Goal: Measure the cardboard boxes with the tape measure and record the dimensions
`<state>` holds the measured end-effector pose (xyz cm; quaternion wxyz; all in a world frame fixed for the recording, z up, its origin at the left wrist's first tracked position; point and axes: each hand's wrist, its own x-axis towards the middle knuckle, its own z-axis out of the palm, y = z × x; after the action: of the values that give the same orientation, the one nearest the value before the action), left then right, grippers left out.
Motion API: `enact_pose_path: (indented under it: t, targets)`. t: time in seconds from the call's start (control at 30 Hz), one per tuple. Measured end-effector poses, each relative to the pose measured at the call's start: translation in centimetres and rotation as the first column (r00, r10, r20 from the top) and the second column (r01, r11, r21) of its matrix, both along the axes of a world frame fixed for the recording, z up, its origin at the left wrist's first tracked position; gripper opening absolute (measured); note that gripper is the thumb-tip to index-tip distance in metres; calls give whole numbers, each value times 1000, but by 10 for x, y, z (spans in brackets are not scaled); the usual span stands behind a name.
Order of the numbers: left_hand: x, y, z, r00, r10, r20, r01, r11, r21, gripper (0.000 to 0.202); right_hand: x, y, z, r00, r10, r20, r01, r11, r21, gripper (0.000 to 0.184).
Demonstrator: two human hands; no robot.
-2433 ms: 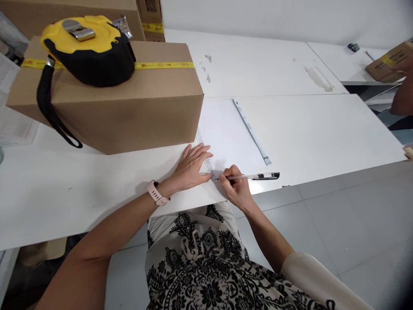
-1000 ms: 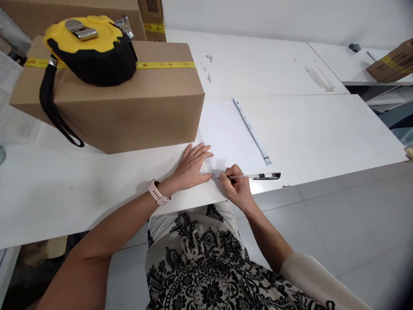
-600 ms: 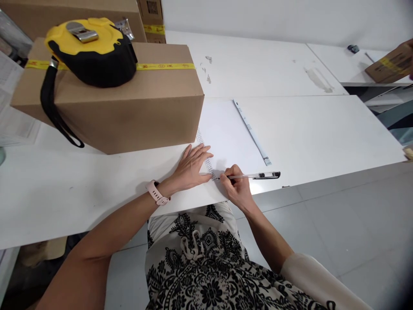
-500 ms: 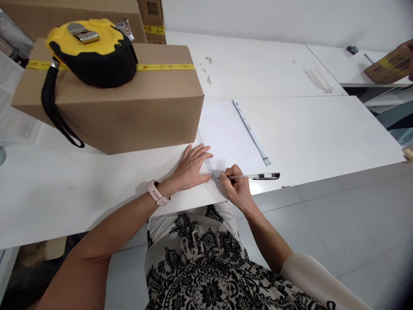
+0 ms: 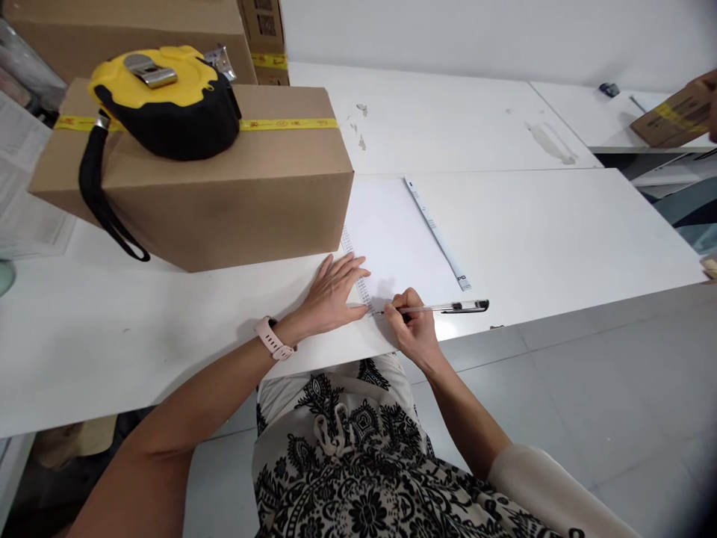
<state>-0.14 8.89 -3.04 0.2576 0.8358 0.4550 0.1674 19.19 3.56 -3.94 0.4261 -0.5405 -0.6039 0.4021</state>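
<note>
A white sheet or pad [image 5: 386, 224] lies on the table, with a narrow band of small grey marks along its left edge; whether this is binding or writing I cannot tell. My left hand [image 5: 334, 294] lies flat over that edge, fingers spread. In my right hand [image 5: 413, 325] a clear pen with a black cap end [image 5: 448, 307] is gripped, its tip down on the paper near the lower left corner. A pale blue printed strip [image 5: 437, 233] runs along the paper's right side.
Left of the paper stands a taped cardboard box [image 5: 252, 209] with a yellow and black tape measure [image 5: 168, 101] on top. More boxes [image 5: 128, 37] are behind. A white table [image 5: 560, 224] extends right. Another person's hand [image 5: 710, 90] is by a small box [image 5: 675, 119].
The pen and my right hand have shifted slightly right along the paper. My left hand stays flat. The whole view has tilted a little, so the box and tape measure appear slightly lower.
</note>
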Motion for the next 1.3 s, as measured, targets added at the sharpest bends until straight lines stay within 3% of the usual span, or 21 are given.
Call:
enact_pose_path:
  t: [0.83,1.03,1.1,1.17,1.23,1.3]
  targets:
    - [0,0,-3,1000,0,7,0,1000,11,49,-1,1,0,1000,-9,29,9,1000,11,30]
    - [-2,1,-1,1000,-10,-3,10,1000,-3,52,5,1,0,986,-168,18,165,979,122,21]
    - [-2,1,0,1000,-10,-19,10,1000,-2,54,14,12,2,980,-160,114,136,971,195,11]
    - [-3,0,1,999,-14,-30,14,1000,-7,55,25,33,5,946,-110,305,17,956,294,17]
    - [-3,-2,1,1000,-18,-25,18,1000,-3,56,35,59,5,862,-93,497,-126,913,389,26]
    - [-3,-5,1,1000,0,5,0,999,35,53,43,83,3,749,-119,652,-200,897,393,38]
